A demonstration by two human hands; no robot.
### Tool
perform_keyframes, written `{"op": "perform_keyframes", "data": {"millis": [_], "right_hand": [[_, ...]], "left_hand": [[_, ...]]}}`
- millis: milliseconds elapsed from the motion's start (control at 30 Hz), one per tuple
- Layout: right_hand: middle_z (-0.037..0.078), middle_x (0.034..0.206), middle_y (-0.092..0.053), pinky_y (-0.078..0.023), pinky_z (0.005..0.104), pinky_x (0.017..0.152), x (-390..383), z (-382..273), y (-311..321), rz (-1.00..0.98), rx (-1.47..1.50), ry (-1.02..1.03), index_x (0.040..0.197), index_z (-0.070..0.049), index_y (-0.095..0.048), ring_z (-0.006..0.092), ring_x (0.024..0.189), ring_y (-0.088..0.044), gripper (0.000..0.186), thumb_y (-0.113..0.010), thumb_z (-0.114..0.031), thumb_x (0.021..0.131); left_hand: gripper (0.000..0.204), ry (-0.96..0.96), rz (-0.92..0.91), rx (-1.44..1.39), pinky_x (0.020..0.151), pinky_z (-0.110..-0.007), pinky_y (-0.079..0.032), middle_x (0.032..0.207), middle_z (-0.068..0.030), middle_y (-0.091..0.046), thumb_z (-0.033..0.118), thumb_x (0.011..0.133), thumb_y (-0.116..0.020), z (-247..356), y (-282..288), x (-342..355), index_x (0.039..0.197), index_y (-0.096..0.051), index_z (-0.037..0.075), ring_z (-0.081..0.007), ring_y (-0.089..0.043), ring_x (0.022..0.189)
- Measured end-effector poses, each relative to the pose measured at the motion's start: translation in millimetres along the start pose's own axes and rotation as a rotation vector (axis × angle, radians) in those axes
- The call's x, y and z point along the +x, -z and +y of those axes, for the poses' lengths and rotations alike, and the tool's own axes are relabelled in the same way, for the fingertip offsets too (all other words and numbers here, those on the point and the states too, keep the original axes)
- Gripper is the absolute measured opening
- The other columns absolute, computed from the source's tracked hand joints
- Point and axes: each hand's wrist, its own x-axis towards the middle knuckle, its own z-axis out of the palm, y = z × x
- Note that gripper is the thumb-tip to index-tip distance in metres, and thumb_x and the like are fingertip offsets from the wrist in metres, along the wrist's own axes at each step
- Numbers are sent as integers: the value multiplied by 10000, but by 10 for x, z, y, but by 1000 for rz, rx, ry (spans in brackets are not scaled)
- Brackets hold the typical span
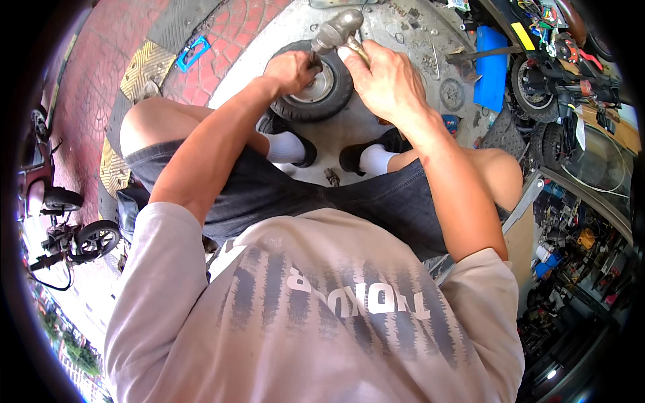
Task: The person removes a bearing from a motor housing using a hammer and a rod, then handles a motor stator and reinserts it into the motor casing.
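Note:
A small wheel with a black tyre point(316, 109) and a pale metal rim point(321, 88) lies flat on the concrete in front of my feet. My right hand point(391, 77) is closed around the handle of a hammer point(338, 32). Its grey metal head is raised over the far side of the wheel, close to my left hand. Curled over the middle of the wheel, my left hand point(292, 72) has its fingers bent together. Whatever they grip at the hub is mostly hidden.
Beside my shoes lies a small metal part point(332, 177). A blue tool frame point(193, 54) rests on the red paving to the left. On the right stand a blue container point(491, 70), a wheel assembly point(533, 84) and piles of tools. Motorbikes are parked at far left.

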Motion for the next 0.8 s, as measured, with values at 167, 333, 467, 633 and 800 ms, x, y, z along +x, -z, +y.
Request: {"op": "perform_keyframes", "data": {"millis": [167,333,467,633,800], "right_hand": [[280,770,-697,-542,583,731,-1,-22,77,58,48,41,883,0,-649,510,798,-698,433,-639,-412,1015],[244,677,-659,-512,572,627,17,-259,209,169,207,182,849,-15,-601,497,691,-675,390,-662,-364,1012],[245,704,-681,-540,570,649,-9,-351,186,214,249,265,886,-19,-634,483,712,-696,365,-653,-362,1008],[282,843,-731,-568,571,780,16,-265,-1,-45,-51,49,977,-10,-702,477,844,-730,438,-616,-438,1013],[257,753,-698,-540,570,702,-25,-211,163,58,103,70,904,-16,-665,480,770,-706,454,-637,-456,1016]], "left_hand": [[365,-12,66,-3,855,-527,-553,960,-226,-749,404,1014,-584,-74,-6,-50,1109,-728,82,-427,-716,962],[354,77,-4,19,920,-506,-561,1077,-216,-759,376,1000,-605,-54,61,-110,1141,-737,79,-405,-714,1065],[356,82,-18,44,917,-512,-562,1068,-218,-757,379,1001,-606,47,147,-166,1118,-734,68,-410,-714,1060],[362,88,12,76,918,-519,-561,1064,-214,-759,388,1000,-612,24,82,-192,1110,-731,64,-414,-712,1062],[387,-34,39,-43,872,-530,-552,982,-246,-746,417,1003,-591,-50,-19,-141,1042,-738,61,-432,-714,991]]}}
